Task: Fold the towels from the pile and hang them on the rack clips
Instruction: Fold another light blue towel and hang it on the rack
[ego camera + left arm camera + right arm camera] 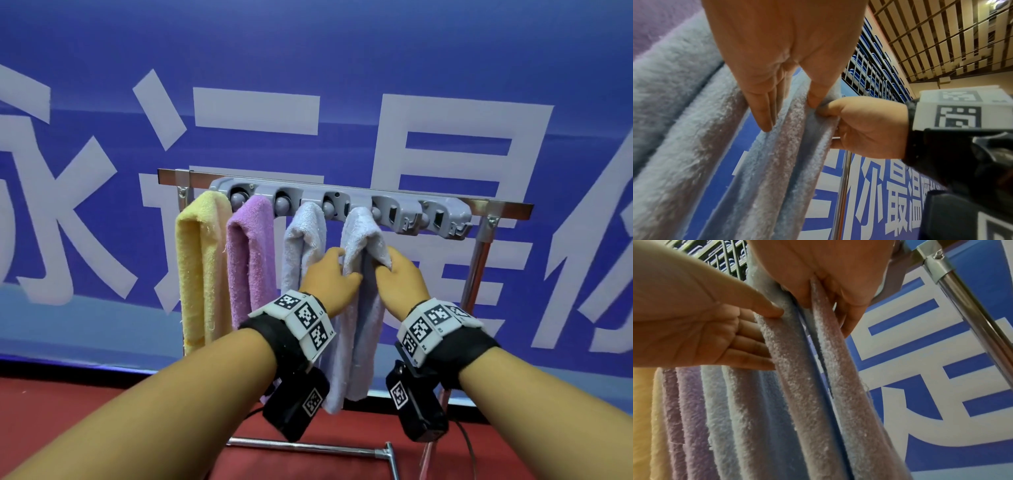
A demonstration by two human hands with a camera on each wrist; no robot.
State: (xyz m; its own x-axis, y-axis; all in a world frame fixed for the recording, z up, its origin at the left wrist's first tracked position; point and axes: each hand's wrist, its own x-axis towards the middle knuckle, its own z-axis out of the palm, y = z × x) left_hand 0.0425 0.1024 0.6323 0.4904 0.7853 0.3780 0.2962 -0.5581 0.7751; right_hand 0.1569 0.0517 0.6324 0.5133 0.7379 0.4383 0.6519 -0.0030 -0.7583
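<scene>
A grey clip strip (416,207) runs along the metal rack (507,206). Three folded towels hang from it: yellow (198,267), purple (250,257) and pale blue (301,240). A fourth, pale lavender towel (359,233) (777,162) (797,386) hangs at the fourth clip, its top tucked up against the strip. My left hand (346,270) (790,116) (772,332) pinches its left fold between thumb and fingers. My right hand (383,270) (826,316) (830,120) grips its right fold just below the clip.
Two clips (442,219) at the strip's right end hold nothing. The rack's right upright (476,274) stands close to my right hand. Its base bar (308,447) lies on the red floor near my feet. A blue banner wall is behind the rack.
</scene>
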